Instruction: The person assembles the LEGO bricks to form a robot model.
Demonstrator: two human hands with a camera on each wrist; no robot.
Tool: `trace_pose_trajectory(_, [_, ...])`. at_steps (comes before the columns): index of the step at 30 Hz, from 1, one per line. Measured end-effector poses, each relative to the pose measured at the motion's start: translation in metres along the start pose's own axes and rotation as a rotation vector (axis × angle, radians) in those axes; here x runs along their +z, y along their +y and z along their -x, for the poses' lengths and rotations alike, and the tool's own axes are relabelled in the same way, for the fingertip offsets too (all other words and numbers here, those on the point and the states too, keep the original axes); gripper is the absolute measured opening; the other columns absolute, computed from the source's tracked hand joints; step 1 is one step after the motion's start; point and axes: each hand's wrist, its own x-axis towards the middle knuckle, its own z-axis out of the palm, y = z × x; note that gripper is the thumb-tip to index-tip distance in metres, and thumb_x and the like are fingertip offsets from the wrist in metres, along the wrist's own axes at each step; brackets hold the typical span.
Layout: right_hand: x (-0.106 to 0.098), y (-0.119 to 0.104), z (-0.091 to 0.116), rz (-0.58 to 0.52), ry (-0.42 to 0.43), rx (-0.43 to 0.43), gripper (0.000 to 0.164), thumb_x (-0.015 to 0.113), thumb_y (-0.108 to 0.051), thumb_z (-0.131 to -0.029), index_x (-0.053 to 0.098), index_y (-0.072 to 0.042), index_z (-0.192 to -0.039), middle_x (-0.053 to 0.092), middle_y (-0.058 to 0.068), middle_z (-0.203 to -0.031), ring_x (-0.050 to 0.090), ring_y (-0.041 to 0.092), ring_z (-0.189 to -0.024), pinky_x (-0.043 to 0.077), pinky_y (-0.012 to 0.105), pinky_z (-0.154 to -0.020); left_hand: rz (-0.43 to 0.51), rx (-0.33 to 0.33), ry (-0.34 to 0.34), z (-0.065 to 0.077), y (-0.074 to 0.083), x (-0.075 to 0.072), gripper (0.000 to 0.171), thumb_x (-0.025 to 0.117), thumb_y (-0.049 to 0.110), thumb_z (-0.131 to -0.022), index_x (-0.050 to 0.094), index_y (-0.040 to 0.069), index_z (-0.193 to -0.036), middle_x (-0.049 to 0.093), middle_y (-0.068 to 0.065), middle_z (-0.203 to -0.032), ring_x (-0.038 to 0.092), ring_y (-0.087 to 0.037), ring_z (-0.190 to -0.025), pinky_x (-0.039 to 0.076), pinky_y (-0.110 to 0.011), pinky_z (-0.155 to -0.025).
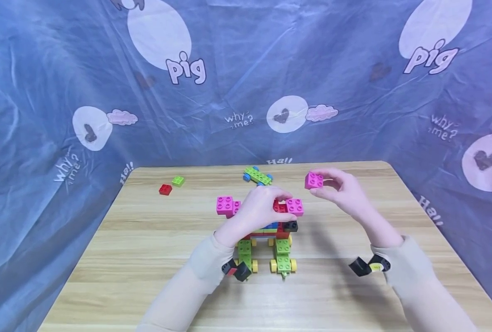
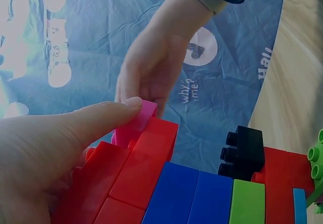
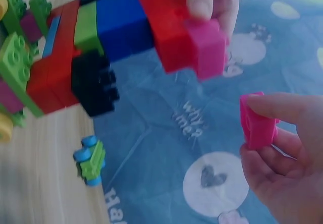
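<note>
A built brick model [image 1: 267,229] stands on the table on green legs with yellow wheels, with red, blue and black bricks above. Pink bricks sit at both ends of its top. Over the model, my left hand [image 1: 256,210] pinches the pink brick [image 1: 294,207] at the top right end, its thumb [image 2: 108,114] lying along it. The hand hides part of the model's top in the head view. Off to the right, my right hand [image 1: 345,191] holds a loose pink brick [image 1: 314,180] between thumb and fingers, apart from the model. Its side shows in the right wrist view.
At the back stands a small green wheeled base [image 1: 257,175] with blue wheels. A red brick [image 1: 165,189] and a light green brick [image 1: 178,181] lie at the back left of the wooden table [image 1: 146,258]. Blue printed cloth [image 1: 237,83] surrounds the table's back and sides.
</note>
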Motion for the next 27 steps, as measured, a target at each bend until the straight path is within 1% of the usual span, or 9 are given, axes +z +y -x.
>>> trace_pose_trajectory(3, [0.004,-0.004,0.004,-0.026,-0.01,-0.095,0.042,0.073,-0.001,-0.082,0.06,0.005,-0.122,0.062,0.019,-0.115,0.059,-0.003,-0.094,0.051,0.012,-0.08,0.008,-0.004,0.005,0.0,0.0,0.0,0.049,0.078,0.042,-0.078,0.07,0.014,-0.118,0.072,0.002,-0.112,0.066,-0.011,-0.101,0.052,-0.022,-0.086])
trace_pose_trajectory(6, [0.007,-0.005,0.007,-0.034,-0.006,-0.185,0.041,0.073,0.006,-0.079,0.062,0.006,-0.118,0.063,0.011,-0.11,0.06,0.0,-0.094,0.049,0.011,-0.084,0.004,0.0,0.004,0.0,0.0,-0.001,0.049,0.077,0.043,-0.079,0.07,0.014,-0.117,0.072,0.002,-0.111,0.067,-0.01,-0.1,0.052,-0.022,-0.085])
trace_pose_trajectory(9, [0.008,-0.006,0.011,-0.044,-0.015,-0.235,0.041,0.073,0.009,-0.077,0.063,0.006,-0.116,0.064,0.0,-0.105,0.061,0.001,-0.091,0.05,0.012,-0.083,-0.003,0.005,0.0,0.0,0.0,-0.001,0.049,0.077,0.044,-0.079,0.07,0.015,-0.118,0.072,0.003,-0.111,0.067,-0.01,-0.1,0.052,-0.023,-0.085])
trace_pose_trajectory(11, [0.01,-0.007,0.012,-0.043,-0.027,-0.254,0.041,0.073,0.009,-0.076,0.064,0.006,-0.115,0.064,-0.003,-0.105,0.062,0.002,-0.089,0.05,0.012,-0.082,-0.005,0.008,-0.001,0.0,0.0,0.0,0.049,0.077,0.044,-0.079,0.07,0.015,-0.117,0.072,0.003,-0.111,0.067,-0.01,-0.099,0.052,-0.022,-0.085])
trace_pose_trajectory(13, [0.011,-0.008,0.014,-0.045,-0.044,-0.264,0.041,0.073,0.009,-0.076,0.064,0.006,-0.115,0.065,-0.001,-0.106,0.062,0.003,-0.087,0.05,0.012,-0.081,-0.008,0.01,0.001,0.0,0.0,0.0,0.049,0.077,0.044,-0.079,0.07,0.015,-0.117,0.072,0.002,-0.11,0.067,-0.01,-0.098,0.052,-0.022,-0.084])
trace_pose_trajectory(16, [0.014,-0.008,0.015,-0.041,-0.062,-0.283,0.04,0.074,0.01,-0.075,0.065,0.006,-0.114,0.065,0.008,-0.106,0.061,0.004,-0.086,0.05,0.012,-0.08,-0.017,0.011,0.002,0.0,0.0,-0.001,0.049,0.077,0.044,-0.079,0.07,0.015,-0.117,0.072,0.002,-0.11,0.067,-0.01,-0.098,0.052,-0.022,-0.084])
trace_pose_trajectory(19, [0.016,-0.008,0.016,-0.041,-0.079,-0.295,0.04,0.074,0.01,-0.075,0.065,0.006,-0.114,0.066,0.013,-0.106,0.061,0.003,-0.088,0.05,0.013,-0.081,-0.025,0.017,0.002,-0.001,0.0,-0.001,0.048,0.076,0.044,-0.079,0.07,0.015,-0.117,0.072,0.002,-0.11,0.067,-0.01,-0.098,0.052,-0.021,-0.084])
trace_pose_trajectory(22, [0.018,-0.007,0.017,-0.044,-0.091,-0.301,0.04,0.074,0.01,-0.075,0.065,0.005,-0.114,0.066,0.015,-0.107,0.06,0.003,-0.088,0.049,0.013,-0.081,-0.037,0.024,0.002,-0.001,0.0,0.0,0.047,0.076,0.044,-0.08,0.071,0.015,-0.117,0.073,0.002,-0.11,0.068,-0.01,-0.097,0.052,-0.021,-0.082])
trace_pose_trajectory(27, [0.019,-0.005,0.016,-0.046,-0.105,-0.306,0.039,0.074,0.009,-0.076,0.065,0.005,-0.114,0.066,0.017,-0.107,0.06,0.003,-0.089,0.049,0.013,-0.082,-0.059,0.033,0.004,-0.001,-0.001,0.001,0.045,0.075,0.045,-0.08,0.072,0.015,-0.115,0.074,0.003,-0.105,0.068,-0.008,-0.088,0.05,-0.017,-0.074])
